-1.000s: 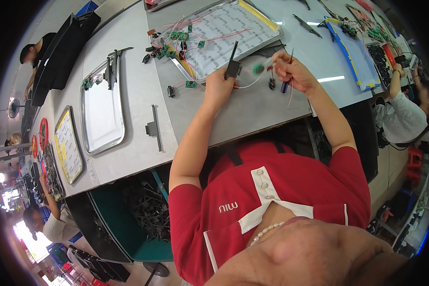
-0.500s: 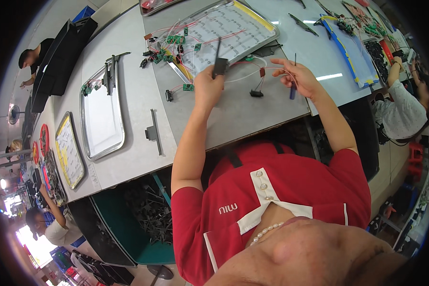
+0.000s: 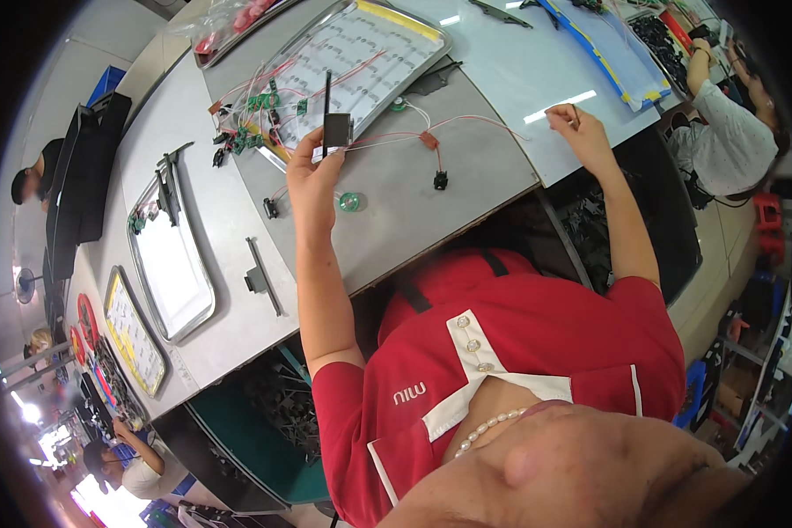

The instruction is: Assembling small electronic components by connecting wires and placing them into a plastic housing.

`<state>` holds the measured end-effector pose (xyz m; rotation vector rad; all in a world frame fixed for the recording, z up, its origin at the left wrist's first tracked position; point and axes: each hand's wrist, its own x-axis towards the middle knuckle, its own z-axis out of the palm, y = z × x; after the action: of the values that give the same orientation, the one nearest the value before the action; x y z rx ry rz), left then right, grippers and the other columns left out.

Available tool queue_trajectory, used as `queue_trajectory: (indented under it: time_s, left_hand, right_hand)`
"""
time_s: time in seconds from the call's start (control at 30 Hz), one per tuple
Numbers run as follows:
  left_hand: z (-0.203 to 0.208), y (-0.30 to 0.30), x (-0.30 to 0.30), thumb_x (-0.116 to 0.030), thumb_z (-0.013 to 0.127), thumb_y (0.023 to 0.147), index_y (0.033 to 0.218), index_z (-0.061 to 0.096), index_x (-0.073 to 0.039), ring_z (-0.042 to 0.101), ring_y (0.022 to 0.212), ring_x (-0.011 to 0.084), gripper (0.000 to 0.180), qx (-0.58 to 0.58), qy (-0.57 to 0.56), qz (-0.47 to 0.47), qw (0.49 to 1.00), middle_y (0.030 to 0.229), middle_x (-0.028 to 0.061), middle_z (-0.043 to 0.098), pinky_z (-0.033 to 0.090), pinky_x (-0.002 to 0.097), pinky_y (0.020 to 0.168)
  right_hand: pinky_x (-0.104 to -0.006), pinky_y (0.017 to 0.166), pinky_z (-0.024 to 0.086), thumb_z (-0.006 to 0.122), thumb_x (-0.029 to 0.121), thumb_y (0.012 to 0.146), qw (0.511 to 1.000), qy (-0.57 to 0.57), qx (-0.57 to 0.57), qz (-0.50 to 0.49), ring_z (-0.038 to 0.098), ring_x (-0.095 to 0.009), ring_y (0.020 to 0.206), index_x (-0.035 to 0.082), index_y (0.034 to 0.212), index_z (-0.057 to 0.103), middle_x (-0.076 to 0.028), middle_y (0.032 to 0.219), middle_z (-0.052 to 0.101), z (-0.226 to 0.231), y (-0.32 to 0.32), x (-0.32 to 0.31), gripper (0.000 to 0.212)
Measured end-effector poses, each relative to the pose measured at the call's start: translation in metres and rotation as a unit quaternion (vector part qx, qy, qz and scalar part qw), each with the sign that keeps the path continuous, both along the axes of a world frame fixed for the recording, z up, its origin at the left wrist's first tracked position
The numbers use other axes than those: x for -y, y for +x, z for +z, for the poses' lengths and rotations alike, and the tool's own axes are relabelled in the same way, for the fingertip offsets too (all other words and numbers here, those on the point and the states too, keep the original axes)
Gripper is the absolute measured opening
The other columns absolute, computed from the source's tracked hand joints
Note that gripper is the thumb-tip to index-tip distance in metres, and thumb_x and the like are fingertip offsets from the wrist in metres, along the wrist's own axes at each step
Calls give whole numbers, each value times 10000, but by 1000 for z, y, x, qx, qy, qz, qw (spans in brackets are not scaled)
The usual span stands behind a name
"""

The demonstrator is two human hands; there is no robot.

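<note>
My left hand [image 3: 313, 183] pinches a black plastic part [image 3: 337, 130] with a square plate and a long thin arm, held upright above the grey table. Red and white wires run right from beside it to a small red-brown board [image 3: 429, 141], with a black connector [image 3: 440, 179] hanging below. A round green circuit board [image 3: 349, 202] lies beside my left wrist. Off to the right, my right hand [image 3: 583, 139] is raised, its thumb and fingers drawn together, apart from the wire ends. Whatever those fingers hold, if anything, I cannot make out.
Behind my left hand, wired green boards [image 3: 260, 104] lie partly over a metal-rimmed tray [image 3: 444, 40]. Further left are a white tray [image 3: 180, 290], a yellow-edged tray [image 3: 141, 339] and another black part [image 3: 257, 279]. A blue-edged tray [image 3: 603, 66] lies far right. Co-workers sit at both sides.
The view has shifted, so the table items appear further left. My right hand has drawn away from the wires, and the purple-handled tool by it no longer shows. My left hand keeps the black part.
</note>
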<state>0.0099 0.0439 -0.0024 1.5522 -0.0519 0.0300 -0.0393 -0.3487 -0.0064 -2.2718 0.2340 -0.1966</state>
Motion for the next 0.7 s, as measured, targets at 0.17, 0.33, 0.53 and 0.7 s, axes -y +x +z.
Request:
queue_trajectory:
  time_s: [0.17, 0.33, 0.53, 0.7]
  left_hand:
    - [23, -6, 31, -151, 567, 885, 985, 580, -59, 410, 572, 38, 136, -90, -245, -100, 960, 756, -33, 527, 269, 175, 480]
    - [18, -8, 75, -174, 511, 928, 952, 544, -66, 593, 760, 121, 115, -88, -212, -127, 965, 830, 16, 589, 443, 228, 613]
    - [30, 10, 113, -19, 425, 897, 1119, 379, -54, 624, 932, 257, 230, 4, -215, -133, 968, 1101, 143, 575, 516, 331, 751]
    - [37, 19, 148, 41, 388, 779, 1179, 287, -54, 629, 852, 227, 423, -15, -238, -233, 943, 1203, 156, 501, 527, 277, 625]
  right_hand:
    - [-279, 634, 446, 662, 237, 760, 987, -127, 7, 102, 580, -205, 698, 47, 931, 620, -78, 795, 594, 9, -16, -24, 259]
    - [-358, 658, 455, 577, 70, 797, 964, -161, 62, 201, 576, -299, 762, 36, 857, 552, -114, 813, 571, 11, -11, -39, 74]
    - [-355, 662, 450, 597, 66, 793, 897, -136, 122, 403, 565, -283, 740, 21, 893, 588, -109, 778, 593, 51, -11, -70, 110]
    - [-354, 680, 463, 601, 66, 782, 863, -110, 113, 479, 575, -273, 779, 44, 896, 623, -87, 810, 611, 77, 0, -91, 118]
